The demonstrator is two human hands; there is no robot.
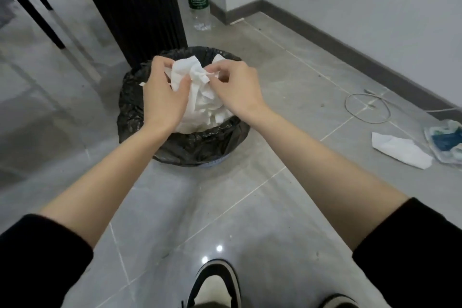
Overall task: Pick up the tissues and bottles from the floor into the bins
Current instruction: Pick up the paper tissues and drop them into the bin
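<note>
Pinching a crumpled tissue (185, 70) above the bin (200, 147), the left hand (162, 95) and right hand (237, 90) have fingers (160, 62) clamped on it. White tissues (210, 107) fill the black-lined bin; a bottle (198, 0) stands on the floor (287, 77) beyond.

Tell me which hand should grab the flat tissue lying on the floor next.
Right, probably. The flat tissue lies on the right hand's side of the bin; the left hand would have to cross over. Both hands now hold the crumpled tissue above the bin.
</note>
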